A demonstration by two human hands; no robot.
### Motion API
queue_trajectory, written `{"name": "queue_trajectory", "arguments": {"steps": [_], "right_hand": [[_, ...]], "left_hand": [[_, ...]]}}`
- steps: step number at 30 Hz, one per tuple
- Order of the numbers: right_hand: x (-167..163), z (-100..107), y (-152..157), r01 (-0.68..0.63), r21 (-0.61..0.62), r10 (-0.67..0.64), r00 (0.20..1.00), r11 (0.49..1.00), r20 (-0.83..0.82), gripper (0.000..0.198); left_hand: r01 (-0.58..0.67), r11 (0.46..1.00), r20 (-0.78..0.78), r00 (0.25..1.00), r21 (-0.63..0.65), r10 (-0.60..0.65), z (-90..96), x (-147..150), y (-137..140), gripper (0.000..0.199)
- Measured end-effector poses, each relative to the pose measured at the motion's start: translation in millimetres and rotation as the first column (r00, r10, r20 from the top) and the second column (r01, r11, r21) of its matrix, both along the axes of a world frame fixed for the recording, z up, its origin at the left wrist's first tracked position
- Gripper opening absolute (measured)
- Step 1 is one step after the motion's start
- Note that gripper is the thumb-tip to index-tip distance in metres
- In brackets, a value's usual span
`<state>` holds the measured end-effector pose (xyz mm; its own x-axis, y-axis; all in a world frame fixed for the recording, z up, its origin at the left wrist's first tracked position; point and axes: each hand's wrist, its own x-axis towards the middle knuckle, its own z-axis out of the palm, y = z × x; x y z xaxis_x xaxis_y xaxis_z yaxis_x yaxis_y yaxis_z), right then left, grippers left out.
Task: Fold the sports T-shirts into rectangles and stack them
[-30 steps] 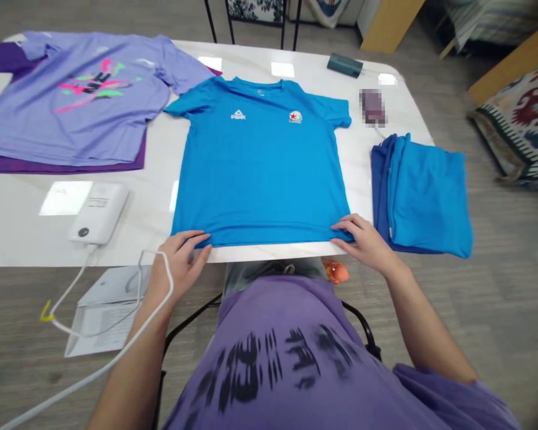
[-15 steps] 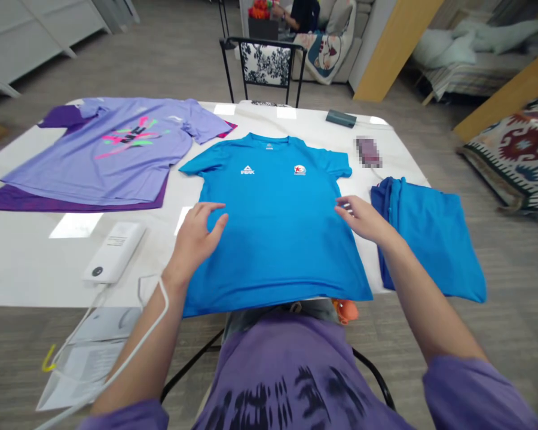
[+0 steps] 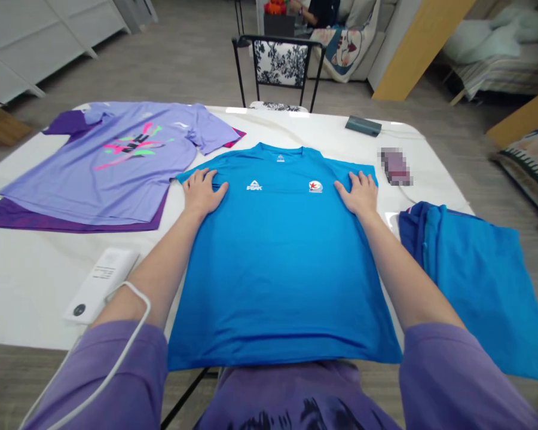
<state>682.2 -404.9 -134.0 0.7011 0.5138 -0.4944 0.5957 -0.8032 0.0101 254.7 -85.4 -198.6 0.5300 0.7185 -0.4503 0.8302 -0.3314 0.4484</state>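
A blue T-shirt [image 3: 278, 257] lies spread front-up on the white table, its collar away from me and its hem over the near edge. My left hand [image 3: 202, 194] rests on its left sleeve area with fingers spread. On the opposite sleeve area lies my right hand [image 3: 359, 194], fingers also apart and flat on the cloth. Neither hand has gripped the fabric. To the left, a lavender T-shirt [image 3: 116, 173] with a bright print lies on top of a dark purple garment [image 3: 72, 222]. Folded blue clothing [image 3: 484, 280] sits at the table's right edge.
A white power bank [image 3: 101, 283] with a cable lies near my left forearm. Toward the far right of the table [image 3: 323, 128] are a dark case [image 3: 363, 126] and a blurred-out phone [image 3: 395, 166]. A chair [image 3: 280, 65] stands beyond; a person [image 3: 318, 13] is farther back.
Both hands have moved forward, from above the shirt's sides onto its sleeve areas, and now lie on the cloth. The camera has leaned closer to the table.
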Motion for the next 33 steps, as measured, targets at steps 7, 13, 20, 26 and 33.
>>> {"name": "queue_trajectory", "arguments": {"steps": [7, 13, 20, 26, 33], "right_hand": [[-1.8, -4.8, 1.4, -0.038, -0.001, 0.038, 0.999, 0.999, -0.024, 0.092], [-7.8, 1.5, 4.7, -0.053, -0.032, 0.053, 0.999, 0.998, -0.003, 0.088], [-9.4, 4.3, 8.7, -0.091, -0.084, 0.091, 0.996, 0.992, 0.002, 0.089], [-8.8, 1.0, 7.0, -0.056, -0.014, 0.056, 0.998, 0.998, 0.021, 0.082], [-7.1, -1.1, 4.8, -0.059, -0.003, 0.059, 0.998, 0.998, 0.038, 0.082]], "left_hand": [[-0.038, 0.999, 0.023, 0.999, -0.031, 0.039, -30.2, -8.5, 4.2, 0.112], [-0.065, 0.996, 0.051, 0.996, -0.066, 0.069, -28.6, -8.6, 5.0, 0.105], [-0.063, 0.998, 0.106, 0.992, -0.015, 0.064, -18.2, -7.8, 2.2, 0.092], [-0.098, 0.995, 0.111, 0.989, -0.006, 0.098, -13.5, -4.1, 1.3, 0.09], [-0.044, 0.997, 0.056, 0.997, -0.07, 0.048, -6.2, -0.8, 0.2, 0.086]]}}
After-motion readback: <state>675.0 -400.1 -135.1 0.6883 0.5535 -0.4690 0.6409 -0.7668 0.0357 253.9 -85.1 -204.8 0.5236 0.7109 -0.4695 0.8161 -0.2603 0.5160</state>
